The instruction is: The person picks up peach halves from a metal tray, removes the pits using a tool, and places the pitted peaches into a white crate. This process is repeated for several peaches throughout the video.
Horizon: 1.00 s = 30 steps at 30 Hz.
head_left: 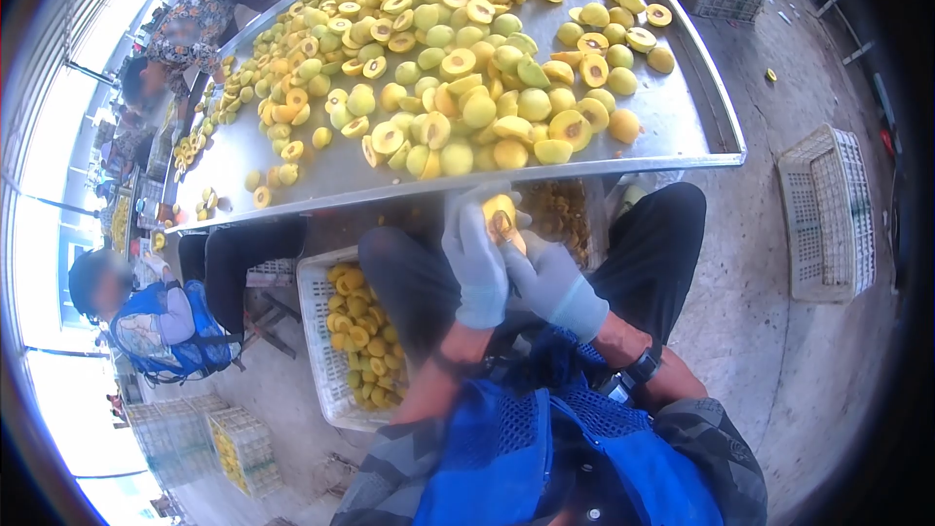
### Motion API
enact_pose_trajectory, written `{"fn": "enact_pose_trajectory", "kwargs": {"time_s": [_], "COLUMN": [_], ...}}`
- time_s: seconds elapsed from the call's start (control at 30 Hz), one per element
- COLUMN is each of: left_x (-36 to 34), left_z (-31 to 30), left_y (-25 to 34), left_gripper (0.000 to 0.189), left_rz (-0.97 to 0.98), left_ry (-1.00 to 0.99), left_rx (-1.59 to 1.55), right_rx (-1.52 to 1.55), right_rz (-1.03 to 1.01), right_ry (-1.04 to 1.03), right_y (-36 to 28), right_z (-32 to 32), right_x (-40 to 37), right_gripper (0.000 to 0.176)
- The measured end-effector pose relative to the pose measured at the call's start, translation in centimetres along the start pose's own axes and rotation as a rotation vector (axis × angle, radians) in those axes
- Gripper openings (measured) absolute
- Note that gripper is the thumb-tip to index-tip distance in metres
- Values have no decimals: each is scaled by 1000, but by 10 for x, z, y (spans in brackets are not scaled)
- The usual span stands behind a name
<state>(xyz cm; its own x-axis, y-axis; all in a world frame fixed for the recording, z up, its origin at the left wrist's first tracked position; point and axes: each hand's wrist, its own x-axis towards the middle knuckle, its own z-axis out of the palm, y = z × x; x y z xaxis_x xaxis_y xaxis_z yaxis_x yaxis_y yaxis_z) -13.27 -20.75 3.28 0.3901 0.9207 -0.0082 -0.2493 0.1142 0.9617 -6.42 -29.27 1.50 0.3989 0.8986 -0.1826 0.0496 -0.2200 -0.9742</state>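
Observation:
A yellow halved fruit (499,214) with its brown centre showing is held in my gloved left hand (474,263), whose fingers wrap round it. My right hand (553,282), gloved too, is closed against the fruit's lower side; whatever it grips is too small to name. Both hands meet just below the near edge of the metal table (438,187). On that table lies a large heap of halved yellow-green fruit (477,109), some with the cut face up.
Below the table, a white crate (317,351) of fruit halves stands left of my legs, and a crate of brown bits (560,214) sits between them. An empty crate (828,214) is on the floor at right. Co-workers (161,321) sit at left beside stacked crates (175,438).

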Motion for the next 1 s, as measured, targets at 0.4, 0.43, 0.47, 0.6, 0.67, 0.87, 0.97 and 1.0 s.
{"fn": "enact_pose_trajectory", "kwargs": {"time_s": [0.4, 0.43, 0.47, 0.6, 0.67, 0.87, 0.97, 1.0], "left_x": [-1, -2, -2, 3, 1, 5, 8, 10], "left_z": [0, -1, -3, -2, 2, -2, -6, -7], "left_y": [7, 7, 8, 6, 15, 22, 22, 22], "left_gripper": [40, 40, 40, 42, 42, 39, 39, 40], "left_rz": [-6, -5, -2, 19, -26, -91, -50, -24], "left_ry": [-22, -16, -14, -15, -45, -5, -52, -83], "left_rx": [-23, 9, 41, 145, 130, 50, 74, 97], "right_rx": [190, 158, 125, 23, 144, 438, 518, 511], "right_rz": [-14, 6, 23, -44, -49, 116, 228, 237], "right_ry": [-14, -32, -47, 5, 24, -167, -285, -307], "right_y": [-4, -6, -8, -9, -2, -3, -20, -22], "right_z": [2, 1, -1, 2, 7, 4, -3, -4], "right_x": [-5, -7, -7, -10, -11, -6, -12, -13], "right_gripper": [48, 47, 46, 44, 44, 44, 46, 46]}}
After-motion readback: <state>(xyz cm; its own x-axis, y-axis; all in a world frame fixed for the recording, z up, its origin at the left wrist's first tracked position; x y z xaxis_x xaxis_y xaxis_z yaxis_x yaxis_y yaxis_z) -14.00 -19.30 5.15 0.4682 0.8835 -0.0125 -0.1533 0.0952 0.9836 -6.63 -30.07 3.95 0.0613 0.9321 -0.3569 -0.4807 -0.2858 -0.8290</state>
